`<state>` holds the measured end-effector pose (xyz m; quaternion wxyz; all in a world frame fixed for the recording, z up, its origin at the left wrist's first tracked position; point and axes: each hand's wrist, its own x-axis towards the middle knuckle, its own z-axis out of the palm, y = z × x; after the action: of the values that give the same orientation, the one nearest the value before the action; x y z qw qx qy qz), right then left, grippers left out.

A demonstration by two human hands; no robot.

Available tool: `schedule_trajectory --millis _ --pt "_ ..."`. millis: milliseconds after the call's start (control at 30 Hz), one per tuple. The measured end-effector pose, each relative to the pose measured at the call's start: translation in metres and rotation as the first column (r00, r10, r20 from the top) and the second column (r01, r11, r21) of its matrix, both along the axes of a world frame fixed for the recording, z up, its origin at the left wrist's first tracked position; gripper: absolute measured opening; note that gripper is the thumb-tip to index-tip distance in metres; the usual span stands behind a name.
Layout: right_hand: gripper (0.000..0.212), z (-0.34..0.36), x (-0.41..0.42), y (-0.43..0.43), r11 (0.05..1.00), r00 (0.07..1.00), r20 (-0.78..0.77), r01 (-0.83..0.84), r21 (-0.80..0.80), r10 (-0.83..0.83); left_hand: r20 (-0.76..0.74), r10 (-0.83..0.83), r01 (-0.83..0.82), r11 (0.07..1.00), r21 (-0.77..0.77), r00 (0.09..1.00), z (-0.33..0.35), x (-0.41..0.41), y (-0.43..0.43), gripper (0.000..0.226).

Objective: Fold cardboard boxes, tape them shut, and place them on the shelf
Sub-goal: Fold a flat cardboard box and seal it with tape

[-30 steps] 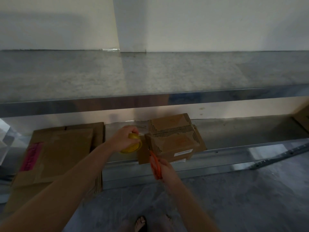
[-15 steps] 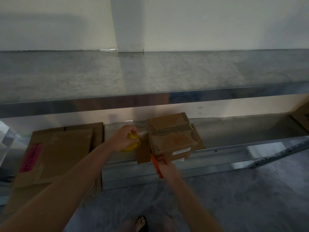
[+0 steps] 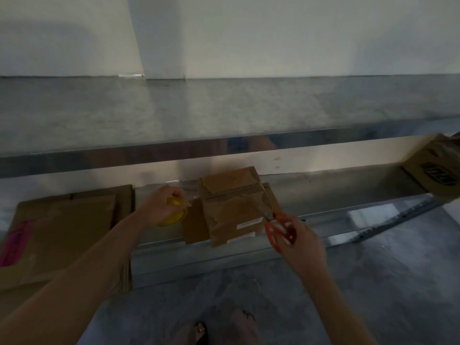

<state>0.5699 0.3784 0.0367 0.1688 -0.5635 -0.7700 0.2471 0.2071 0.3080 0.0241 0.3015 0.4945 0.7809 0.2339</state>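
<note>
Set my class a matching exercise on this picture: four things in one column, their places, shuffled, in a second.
Things: 1 yellow tape roll; 2 orange scissors; 3 small cardboard box; 4 flattened cardboard.
Places: A in the right hand; B lying flat at the far left; C in the left hand; D on the lower shelf, between the hands.
Pairs: 1-C; 2-A; 3-D; 4-B.

Markings on cardboard stock: three present, none legible.
White label [image 3: 249,224] on front face of small box [image 3: 231,207], print too small to read; pink label [image 3: 15,242] on flattened cardboard [image 3: 64,227] at left, blurred; black block-letter logo [image 3: 439,174] on carton [image 3: 423,158] at far right, letters indecipherable.
</note>
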Motion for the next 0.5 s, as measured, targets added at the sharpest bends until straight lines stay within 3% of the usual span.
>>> schedule_trajectory --millis 100,300,500 --pt "0.036 -0.008 0.002 0.046 0.999 0.998 0.057 0.014 0.039 -0.016 0.003 0.038 -0.038 0.999 -0.003 0.999 0.002 0.005 0.001 0.028" --pt "0.041 -0.055 -0.003 0.116 0.994 0.981 0.182 0.084 -0.073 -0.069 -0.044 0.180 -0.180 0.984 0.003 0.983 0.002 0.025 -0.002 0.027" --pt "0.045 -0.101 0.024 0.171 0.994 0.960 0.276 0.082 -0.079 -0.057 -0.082 0.287 -0.287 0.958 0.015 0.954 -0.012 0.050 -0.010 0.023"
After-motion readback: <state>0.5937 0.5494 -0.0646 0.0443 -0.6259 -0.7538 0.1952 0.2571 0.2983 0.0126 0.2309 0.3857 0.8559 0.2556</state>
